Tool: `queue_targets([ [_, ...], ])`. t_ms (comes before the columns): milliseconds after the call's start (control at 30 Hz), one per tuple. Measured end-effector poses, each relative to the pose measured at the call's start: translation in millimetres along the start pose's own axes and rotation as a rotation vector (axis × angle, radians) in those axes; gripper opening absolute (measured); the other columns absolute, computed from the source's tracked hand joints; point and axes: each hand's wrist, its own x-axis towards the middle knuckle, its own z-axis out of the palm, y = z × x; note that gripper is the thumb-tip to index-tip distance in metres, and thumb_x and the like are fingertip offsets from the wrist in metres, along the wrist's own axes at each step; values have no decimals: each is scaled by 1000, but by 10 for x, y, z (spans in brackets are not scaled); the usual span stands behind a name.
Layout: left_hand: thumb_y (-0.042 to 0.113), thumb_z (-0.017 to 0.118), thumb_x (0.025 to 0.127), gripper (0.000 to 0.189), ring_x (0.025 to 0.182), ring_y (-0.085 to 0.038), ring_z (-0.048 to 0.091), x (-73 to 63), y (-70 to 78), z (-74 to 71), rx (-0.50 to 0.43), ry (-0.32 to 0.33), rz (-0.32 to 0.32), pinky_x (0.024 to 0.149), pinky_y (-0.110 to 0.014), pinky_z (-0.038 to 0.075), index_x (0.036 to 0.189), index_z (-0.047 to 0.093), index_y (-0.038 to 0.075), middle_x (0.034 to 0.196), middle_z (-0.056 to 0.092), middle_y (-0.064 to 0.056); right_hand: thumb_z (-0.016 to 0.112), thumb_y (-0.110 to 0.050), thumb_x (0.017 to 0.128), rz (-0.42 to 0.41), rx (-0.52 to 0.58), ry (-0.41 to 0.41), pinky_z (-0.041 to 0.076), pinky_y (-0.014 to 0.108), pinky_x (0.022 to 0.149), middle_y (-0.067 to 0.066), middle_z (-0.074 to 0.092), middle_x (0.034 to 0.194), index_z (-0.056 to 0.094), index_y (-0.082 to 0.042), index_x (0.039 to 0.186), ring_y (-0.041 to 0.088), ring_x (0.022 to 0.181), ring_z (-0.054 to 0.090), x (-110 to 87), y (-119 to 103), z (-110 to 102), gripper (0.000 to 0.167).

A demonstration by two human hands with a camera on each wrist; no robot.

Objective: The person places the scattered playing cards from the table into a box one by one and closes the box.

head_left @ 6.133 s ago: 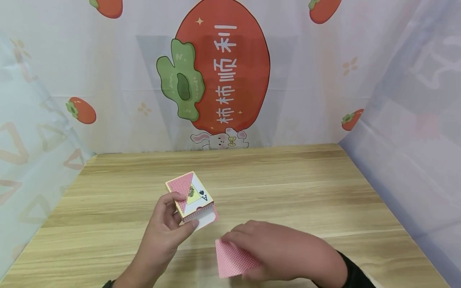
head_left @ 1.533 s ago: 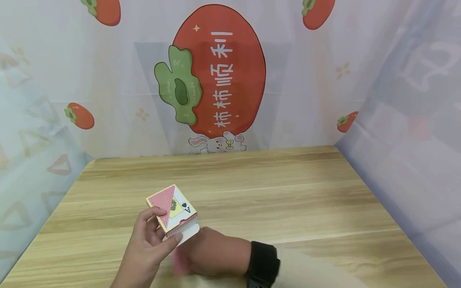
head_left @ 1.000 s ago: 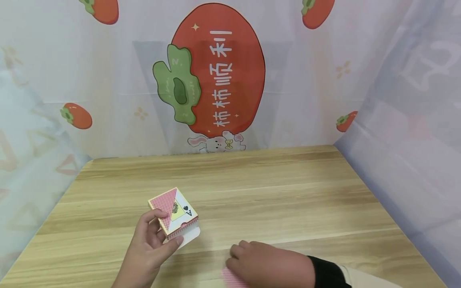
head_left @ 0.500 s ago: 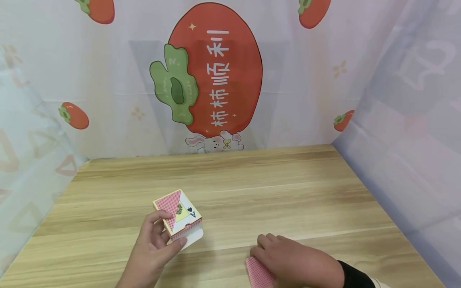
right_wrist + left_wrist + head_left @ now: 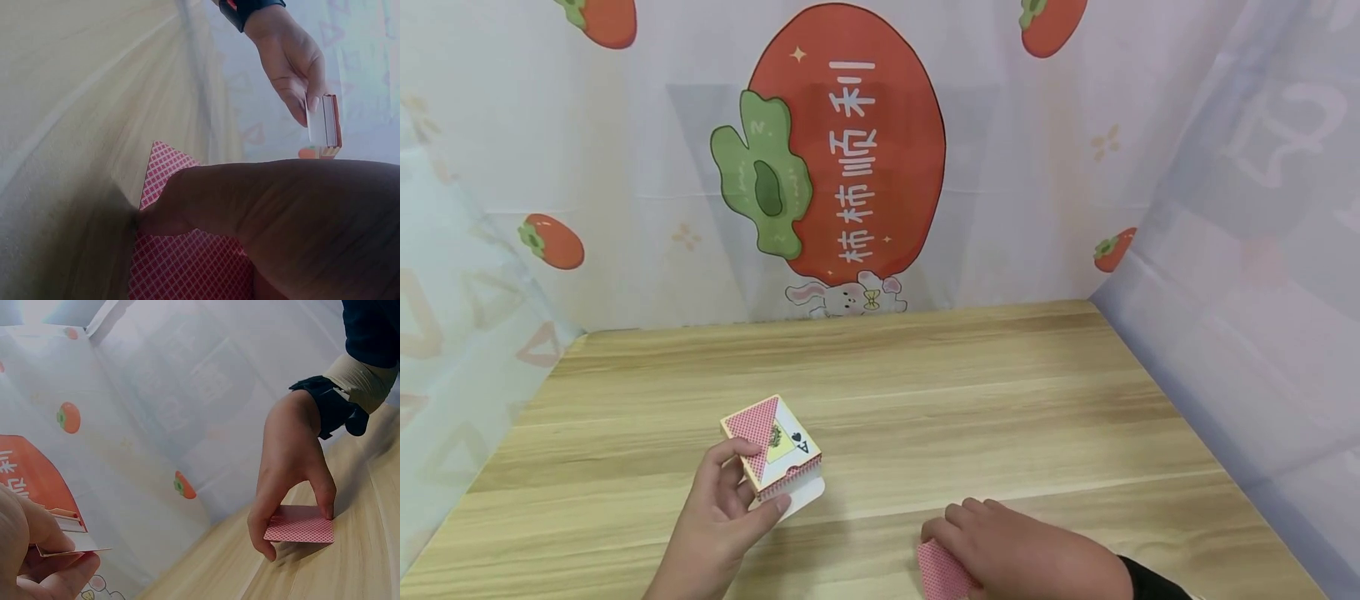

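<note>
My left hand [image 5: 722,521] grips a playing-card box [image 5: 771,437] above the table, fingers over its top and thumb by the white flap [image 5: 806,497]. Its face has a red pattern and an ace of spades; the flapped end stands open toward me. To the right and nearer, my right hand [image 5: 1007,542] holds a red-backed playing card [image 5: 943,572] by its edges, low over the tabletop. In the left wrist view that card [image 5: 302,525] lies back up between thumb and fingers; I cannot tell whether more cards lie under it. The thumb covers part of the card [image 5: 187,269] in the right wrist view.
The wood-grain table [image 5: 970,400] reaches to a printed white cloth backdrop [image 5: 1022,183] with persimmon pictures. Cloth walls [image 5: 1247,300] close off both sides. My right wrist wears a dark band [image 5: 328,406].
From behind the box's flap my right hand has moved right and nearer, carrying the card, then nearly stopped over the table. My left hand keeps holding the box, shifted slightly right.
</note>
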Motion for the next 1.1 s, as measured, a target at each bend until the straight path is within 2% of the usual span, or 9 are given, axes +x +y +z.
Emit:
queue_targets([
  [33, -23, 62, 82, 65, 113, -17, 65, 3, -1, 3, 1, 1, 0, 85, -31, 60, 132, 35, 9, 129, 52, -13, 77, -40, 86, -8, 13, -4, 46, 21, 77, -14, 52, 100, 51, -21, 131, 1, 87, 47, -6, 3, -2, 55],
  [167, -23, 62, 82, 65, 113, -17, 65, 9, -6, 13, 1, -4, 0, 85, -31, 60, 132, 35, 9, 129, 52, -14, 63, -60, 93, -27, 92, -30, 44, 18, 78, -16, 49, 100, 49, -21, 135, -1, 86, 42, -43, 17, -16, 59],
  [267, -23, 62, 83, 65, 115, -17, 64, 15, -8, 21, -3, -23, 3, 86, -31, 60, 132, 34, 9, 130, 51, -14, 57, -66, 93, -25, 138, -45, 45, 19, 80, -16, 47, 102, 47, -21, 137, -2, 88, 42, -53, 19, -35, 63],
  [433, -22, 62, 83, 67, 116, -17, 63, 29, -1, 40, 1, -37, 5, 87, -31, 60, 135, 33, 9, 131, 51, -13, 61, -61, 93, -48, 29, 30, 47, 21, 81, -12, 50, 107, 47, -16, 136, 1, 91, 44, -25, -25, -80, 65],
  [533, -22, 63, 83, 70, 116, -16, 64, 34, 6, 55, 3, -27, -3, 86, -31, 60, 137, 32, 11, 132, 52, -12, 58, -66, 93, -26, -41, 58, 49, 25, 84, -7, 52, 115, 47, -10, 141, 4, 96, 46, -2, -74, -175, 75],
  [667, -20, 64, 83, 72, 115, -15, 64, 41, 13, 78, 3, -9, -28, 86, -31, 60, 138, 32, 13, 132, 51, -13, 68, -56, 91, 51, -35, 32, 50, 25, 88, -3, 51, 123, 41, -8, 152, 6, 102, 46, 55, -139, -395, 82],
  [767, -19, 64, 83, 71, 115, -16, 64, 45, 17, 95, 3, -5, -44, 86, -31, 60, 137, 32, 13, 133, 50, -16, 78, -44, 86, 106, 1, 30, 51, 21, 85, -3, 52, 124, 39, -12, 154, 5, 102, 48, 123, -177, -557, 85],
  [933, -19, 65, 83, 70, 115, -17, 64, 45, 25, 122, 7, -7, -56, 86, -31, 60, 137, 32, 12, 134, 48, -19, 81, -44, 85, 149, 106, 83, 55, 23, 85, -6, 55, 128, 42, -27, 151, 7, 105, 54, 222, -227, -729, 78],
  [1100, -19, 64, 83, 68, 115, -17, 64, 49, 32, 147, -3, -11, -45, 86, -31, 60, 136, 32, 11, 132, 49, -18, 73, -46, 92, 129, 139, 160, 55, 28, 92, -10, 57, 132, 55, -26, 138, 7, 114, 57, 288, -305, -805, 54],
])
